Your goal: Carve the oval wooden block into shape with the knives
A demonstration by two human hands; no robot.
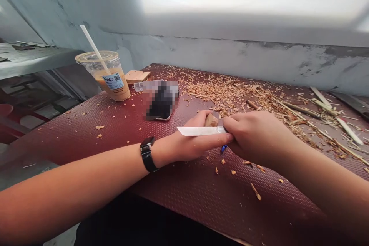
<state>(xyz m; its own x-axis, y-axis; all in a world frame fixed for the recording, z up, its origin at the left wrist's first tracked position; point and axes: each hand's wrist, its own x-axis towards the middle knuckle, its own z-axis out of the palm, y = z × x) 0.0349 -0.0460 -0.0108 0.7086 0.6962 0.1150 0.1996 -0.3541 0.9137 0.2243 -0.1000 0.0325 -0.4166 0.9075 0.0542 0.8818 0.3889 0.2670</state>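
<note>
Right hand (253,136) gripped a knife (197,131), blade pointing left. Left hand (188,144) was closed around a small wood piece (211,120), just on the blade's far side, above the dark-red table (115,134). Shavings (225,94) spread far and right; phone (162,102) and drink cup (115,90) sat left.

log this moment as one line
left hand: holds wood piece; right hand: grips knife; table: wood shavings, phone, drink cup
</note>
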